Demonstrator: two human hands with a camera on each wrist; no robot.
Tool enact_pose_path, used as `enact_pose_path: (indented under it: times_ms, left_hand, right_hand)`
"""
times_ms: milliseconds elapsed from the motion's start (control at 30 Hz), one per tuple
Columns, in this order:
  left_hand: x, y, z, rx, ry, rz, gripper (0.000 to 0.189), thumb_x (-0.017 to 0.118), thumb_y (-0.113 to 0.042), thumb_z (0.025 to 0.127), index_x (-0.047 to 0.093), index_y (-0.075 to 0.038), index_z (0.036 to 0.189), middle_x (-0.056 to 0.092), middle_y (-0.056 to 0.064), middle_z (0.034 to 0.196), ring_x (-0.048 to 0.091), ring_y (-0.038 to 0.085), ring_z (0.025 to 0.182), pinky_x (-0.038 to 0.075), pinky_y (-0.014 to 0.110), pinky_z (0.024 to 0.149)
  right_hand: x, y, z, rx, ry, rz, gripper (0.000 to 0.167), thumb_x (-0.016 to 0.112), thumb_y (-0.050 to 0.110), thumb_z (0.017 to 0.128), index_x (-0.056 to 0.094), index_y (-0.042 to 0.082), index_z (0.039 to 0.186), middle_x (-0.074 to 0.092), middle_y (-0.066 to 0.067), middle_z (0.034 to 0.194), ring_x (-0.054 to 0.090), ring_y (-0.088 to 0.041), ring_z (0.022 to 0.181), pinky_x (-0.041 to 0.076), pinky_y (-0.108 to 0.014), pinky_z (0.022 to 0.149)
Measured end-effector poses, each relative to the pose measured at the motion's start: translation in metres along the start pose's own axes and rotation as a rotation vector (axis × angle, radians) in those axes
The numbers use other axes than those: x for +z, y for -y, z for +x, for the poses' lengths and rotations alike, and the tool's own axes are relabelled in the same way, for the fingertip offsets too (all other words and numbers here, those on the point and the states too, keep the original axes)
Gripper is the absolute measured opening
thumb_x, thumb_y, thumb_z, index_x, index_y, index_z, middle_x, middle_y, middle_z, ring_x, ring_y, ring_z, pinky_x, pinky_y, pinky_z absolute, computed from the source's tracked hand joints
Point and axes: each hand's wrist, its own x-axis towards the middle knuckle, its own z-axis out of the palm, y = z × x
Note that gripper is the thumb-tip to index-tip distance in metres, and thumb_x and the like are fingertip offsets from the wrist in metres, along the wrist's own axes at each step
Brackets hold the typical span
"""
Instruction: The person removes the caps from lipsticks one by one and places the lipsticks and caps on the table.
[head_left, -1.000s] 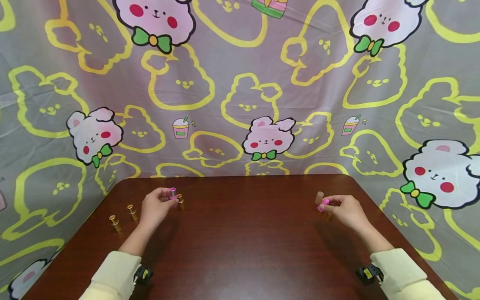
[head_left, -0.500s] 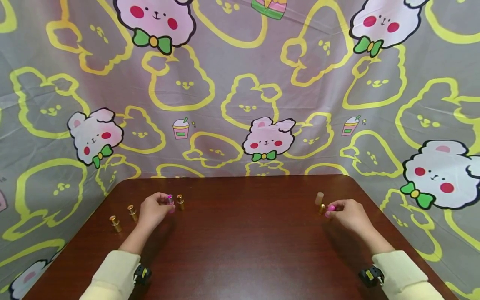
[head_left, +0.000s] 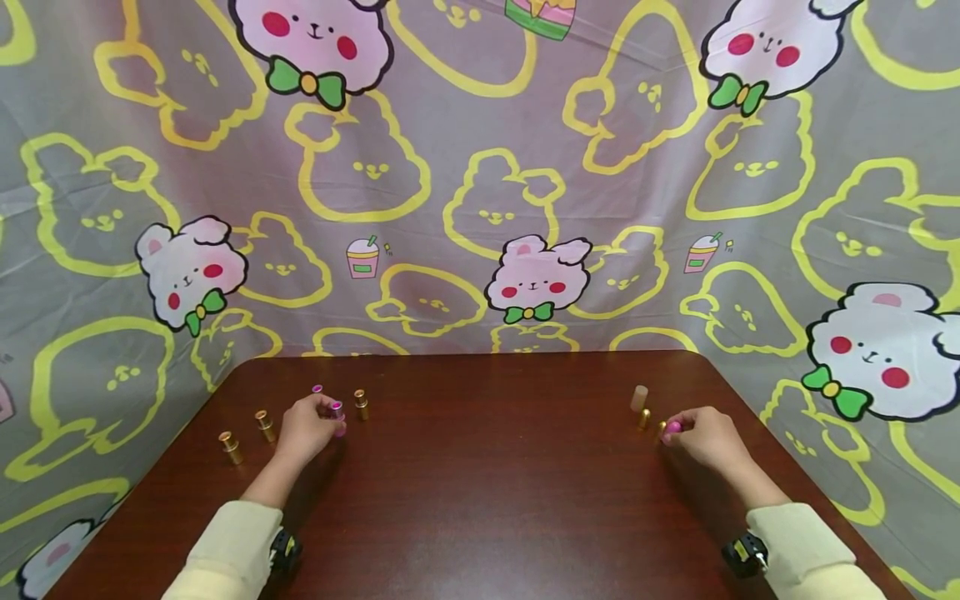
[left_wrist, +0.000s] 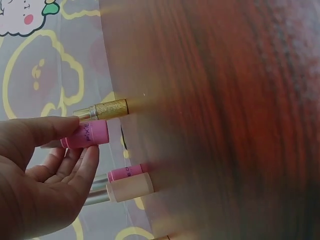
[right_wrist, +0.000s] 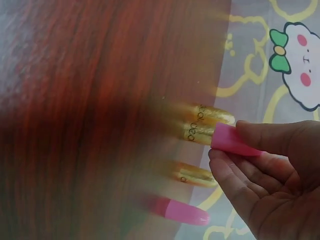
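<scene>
My left hand (head_left: 303,427) pinches an uncapped pink lipstick tube (left_wrist: 89,134) upright between thumb and fingers, low over the table; its silver neck (head_left: 337,408) points up. A gold lipstick tube (head_left: 362,405) stands to its right. Behind the hand, mostly hidden in the head view, stand another pink lipstick tube (left_wrist: 126,172) and a beige one (left_wrist: 131,188). My right hand (head_left: 707,435) pinches a pink lipstick cap (right_wrist: 232,140) by its end. Close beside this cap is a gold cap (right_wrist: 197,133), with a second gold cap (right_wrist: 212,115) beyond it.
Two more gold lipstick tubes (head_left: 265,425) stand at the left of the dark wooden table (head_left: 495,483). A beige cap (head_left: 639,398) stands at the far right. The right wrist view also shows another gold cap (right_wrist: 195,176) and a pink cap (right_wrist: 185,212). Patterned cloth (head_left: 495,200) surrounds the table.
My left hand has moved left and nearer with the pink tube, away from the gold tube. The right hand has moved right and nearer with the pink cap, uncovering gold caps.
</scene>
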Motion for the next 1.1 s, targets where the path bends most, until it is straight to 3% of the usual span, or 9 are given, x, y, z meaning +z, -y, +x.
enact_pose_path:
  times_ms: [267, 800, 1100]
  left_hand:
    - [0.000, 0.002, -0.002, 0.013, 0.009, 0.018, 0.022, 0.078, -0.001, 0.071, 0.064, 0.003, 0.087, 0.066, 0.009, 0.074, 0.060, 0.029, 0.073, 0.044, 0.036, 0.062]
    - [0.005, 0.010, -0.002, 0.000, 0.040, 0.032, 0.017, 0.076, -0.001, 0.074, 0.064, 0.003, 0.085, 0.066, 0.006, 0.072, 0.061, 0.029, 0.075, 0.046, 0.036, 0.064]
    - [0.004, 0.013, -0.001, 0.015, 0.041, 0.058, 0.023, 0.079, 0.000, 0.066, 0.064, 0.002, 0.083, 0.065, 0.009, 0.072, 0.060, 0.030, 0.073, 0.045, 0.037, 0.061]
  right_hand:
    - [0.004, -0.010, 0.003, 0.008, 0.008, -0.023, 0.018, 0.079, 0.012, 0.078, 0.072, -0.002, 0.087, 0.063, -0.005, 0.076, 0.051, -0.023, 0.069, 0.041, -0.033, 0.059]
    - [0.012, -0.019, 0.001, 0.035, 0.015, -0.019, 0.015, 0.079, 0.013, 0.077, 0.067, 0.007, 0.070, 0.055, 0.001, 0.064, 0.047, -0.019, 0.063, 0.038, -0.031, 0.055]
    - [0.013, -0.017, -0.001, 0.044, 0.018, -0.015, 0.018, 0.079, 0.010, 0.077, 0.065, 0.005, 0.068, 0.052, 0.001, 0.061, 0.047, -0.019, 0.062, 0.035, -0.031, 0.054]
